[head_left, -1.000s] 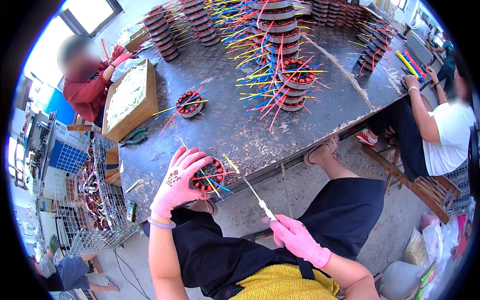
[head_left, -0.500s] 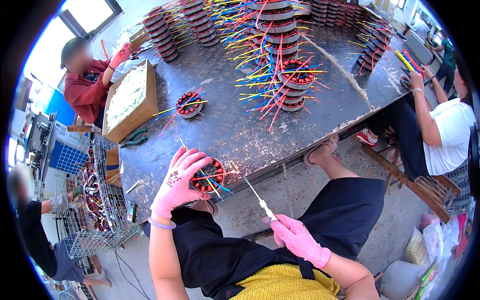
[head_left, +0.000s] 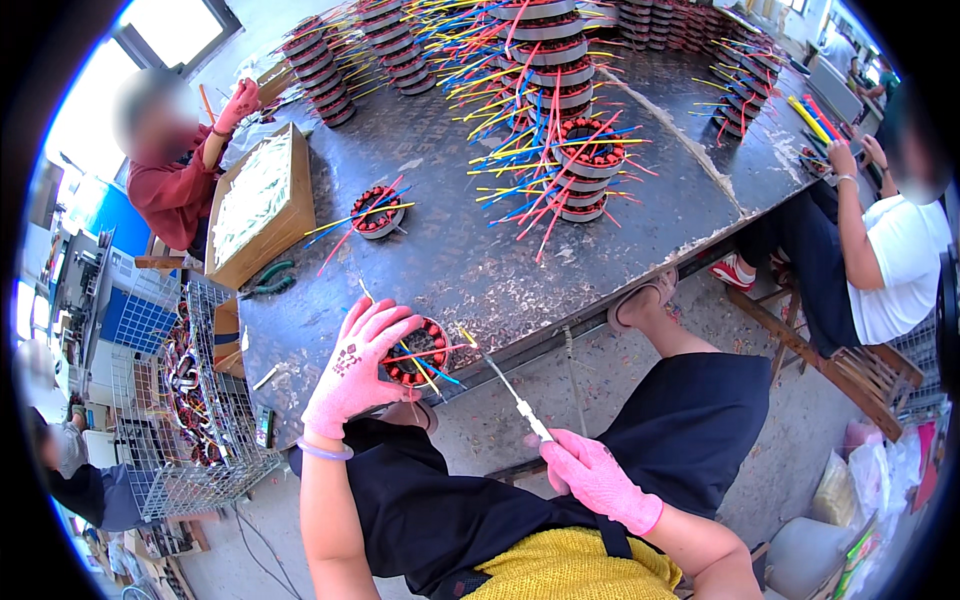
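Observation:
My left hand, in a pink glove, grips a motor stator at the table's front edge. The stator is a ring of red coils with red, yellow and blue wire leads, partly hidden by my fingers. My right hand, also gloved in pink, is closed round a thin metal rod tool with a white handle. The rod points up and left, its tip close to the right side of the stator, by the end of a red lead. Another stator with splayed leads lies farther back on the table.
Tall stacks of stators with leads sticking out stand on the dark table. Left are an open cardboard box of white pieces, pliers and a wire basket. Co-workers sit left and right.
A small bright glow at the rod's tip has gone. My hands, the stator and the tool stay nearly in place. The people at left and right have shifted a little.

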